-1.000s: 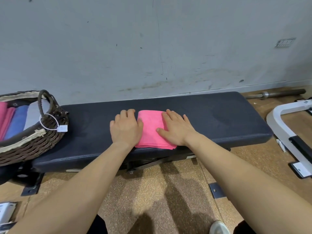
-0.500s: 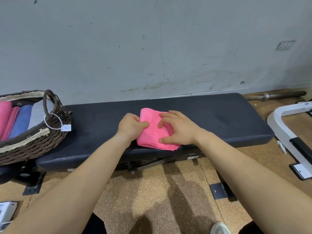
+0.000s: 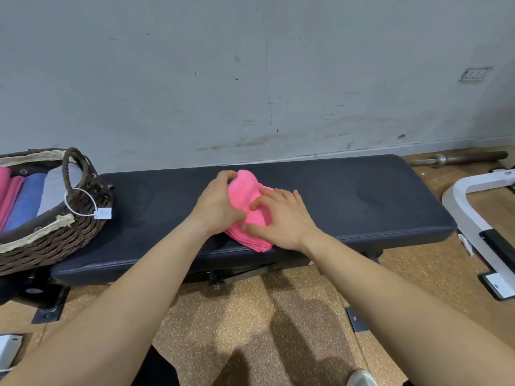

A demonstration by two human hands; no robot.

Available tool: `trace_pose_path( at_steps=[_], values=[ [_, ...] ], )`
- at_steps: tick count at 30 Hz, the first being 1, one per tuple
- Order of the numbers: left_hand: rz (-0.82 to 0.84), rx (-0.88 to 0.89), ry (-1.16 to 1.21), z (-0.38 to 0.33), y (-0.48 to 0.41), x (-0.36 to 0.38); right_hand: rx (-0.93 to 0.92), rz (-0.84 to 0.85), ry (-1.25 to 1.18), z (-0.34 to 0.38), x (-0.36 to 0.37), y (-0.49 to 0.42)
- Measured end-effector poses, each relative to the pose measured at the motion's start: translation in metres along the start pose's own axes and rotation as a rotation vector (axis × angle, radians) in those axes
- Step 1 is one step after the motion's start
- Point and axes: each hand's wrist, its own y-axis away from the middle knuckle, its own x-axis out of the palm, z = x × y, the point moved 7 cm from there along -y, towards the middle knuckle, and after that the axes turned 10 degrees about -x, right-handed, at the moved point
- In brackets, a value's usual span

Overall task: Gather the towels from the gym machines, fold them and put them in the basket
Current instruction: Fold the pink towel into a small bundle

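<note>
Head view, towel: the folded pink towel (image 3: pixel 245 196) sits mid-worktop (image 3: pixel 348 196), right of the basket (image 3: pixel 55 240).
Fingers: my left hand (image 3: pixel 216 207) pinches its far left edge, lifting it; my right hand (image 3: pixel 278 221) presses flat.
Risk: a one-sided lift could spill the layers open before the basket.

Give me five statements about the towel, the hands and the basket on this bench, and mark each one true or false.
1. Both hands, left hand and right hand, are on the pink towel. True.
2. The pink towel is inside the basket. False: it lies on the bench, near the front edge.
3. The basket already holds folded towels. True.
4. The basket sits at the right end of the bench. False: it is at the left end.
5. A barbell lies on the floor by the wall. True.
</note>
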Motion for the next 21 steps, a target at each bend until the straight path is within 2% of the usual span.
trace_pose_path(
  at_steps=[2, 5, 7, 11, 14, 17, 19, 21],
  values=[
    [0.024, 0.087, -0.056, -0.003, 0.0, -0.002, 0.013, -0.126, -0.109, -0.011, -0.02, -0.001],
    [0.136, 0.171, -0.057, -0.006, 0.002, -0.005, 0.148, -0.264, -0.204, -0.041, -0.046, 0.0],
    [0.229, 0.201, -0.002, -0.009, 0.003, -0.005, 0.219, -0.206, -0.331, -0.05, -0.052, 0.0],
    [0.36, 0.244, 0.1, -0.016, 0.002, 0.001, 0.228, 0.03, -0.681, -0.044, -0.047, -0.004],
    [0.231, 0.215, 0.066, -0.015, -0.003, -0.004, 0.284, 0.082, -0.723, -0.051, -0.044, -0.002],
    [0.028, 0.054, -0.114, -0.002, -0.007, -0.012, 0.336, 0.068, -0.753, -0.062, -0.044, -0.001],
    [0.029, -0.071, -0.129, 0.01, -0.009, -0.01, 0.354, 0.074, -0.765, -0.065, -0.045, 0.0],
    [0.07, -0.129, -0.001, 0.017, -0.011, -0.005, 0.366, 0.086, -0.774, -0.067, -0.045, 0.002]
  ],
)
